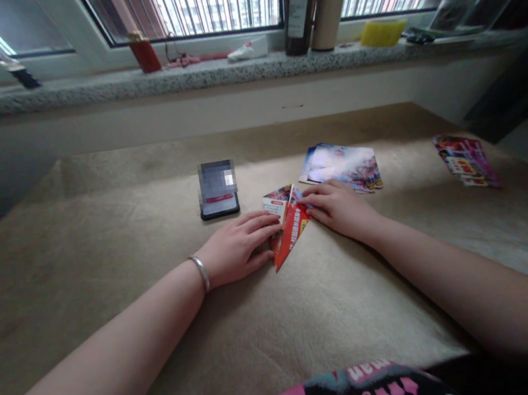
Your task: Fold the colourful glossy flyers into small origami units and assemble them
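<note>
A folded sheet of printed paper [294, 229], red and orange with white lettering, lies on the table between my hands. Its creases make a pointed shape, with one tip towards me. My left hand [239, 248], with a silver bangle at the wrist, rests on the paper's left side, fingers stretched out and thumb apart. At the upper right edge, my right hand [339, 209] has its fingers closed on the paper; its fingertips partly cover that edge. Just beyond my right hand is a stack of glossy printed sheets [344, 165].
A phone [218, 195], its screen blurred, lies beyond my left hand. Several colourful printed cards [466, 160] are fanned at the table's right. On the windowsill [91, 91] stand a red container [144, 55], a dark lidded container [300, 15] and a yellow sponge-like block [382, 33].
</note>
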The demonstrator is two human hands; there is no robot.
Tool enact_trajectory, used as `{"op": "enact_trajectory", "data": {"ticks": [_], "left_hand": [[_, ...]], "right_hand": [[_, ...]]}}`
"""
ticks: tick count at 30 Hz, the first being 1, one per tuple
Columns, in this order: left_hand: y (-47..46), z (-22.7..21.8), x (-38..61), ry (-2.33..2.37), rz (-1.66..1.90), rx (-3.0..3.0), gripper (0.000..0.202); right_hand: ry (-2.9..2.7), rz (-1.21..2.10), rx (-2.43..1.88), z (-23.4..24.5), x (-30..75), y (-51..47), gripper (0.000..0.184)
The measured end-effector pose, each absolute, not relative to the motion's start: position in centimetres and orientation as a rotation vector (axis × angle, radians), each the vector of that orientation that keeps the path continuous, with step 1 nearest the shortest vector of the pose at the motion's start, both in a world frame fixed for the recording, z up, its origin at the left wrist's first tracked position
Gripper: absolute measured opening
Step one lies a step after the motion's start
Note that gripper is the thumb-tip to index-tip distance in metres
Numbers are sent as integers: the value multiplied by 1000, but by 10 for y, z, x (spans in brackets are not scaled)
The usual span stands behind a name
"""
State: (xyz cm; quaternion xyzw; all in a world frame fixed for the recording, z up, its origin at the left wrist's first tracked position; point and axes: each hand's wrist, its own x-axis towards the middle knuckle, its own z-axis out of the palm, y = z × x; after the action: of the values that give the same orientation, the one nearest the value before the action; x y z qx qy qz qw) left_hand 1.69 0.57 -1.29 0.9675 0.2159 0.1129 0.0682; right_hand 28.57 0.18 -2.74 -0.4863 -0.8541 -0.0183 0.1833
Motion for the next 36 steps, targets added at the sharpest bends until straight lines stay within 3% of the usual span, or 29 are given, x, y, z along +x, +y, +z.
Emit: {"op": "enact_trajectory", "data": {"ticks": [18, 27, 32, 36], "left_hand": [[2, -11, 23, 619, 449, 3016, 31], [2, -11, 22, 624, 441, 3030, 33], [2, -13, 22, 630, 408, 3039, 34], [3, -14, 21, 631, 413, 3029, 34]], "right_hand": [[-2396, 71, -1334, -27, 281, -1, 38], [-2146, 342, -1228, -31, 282, 3, 24], [-1990, 439, -1229, -30, 289, 2, 47], [-2008, 476, -1274, -26, 291, 1, 42]]}}
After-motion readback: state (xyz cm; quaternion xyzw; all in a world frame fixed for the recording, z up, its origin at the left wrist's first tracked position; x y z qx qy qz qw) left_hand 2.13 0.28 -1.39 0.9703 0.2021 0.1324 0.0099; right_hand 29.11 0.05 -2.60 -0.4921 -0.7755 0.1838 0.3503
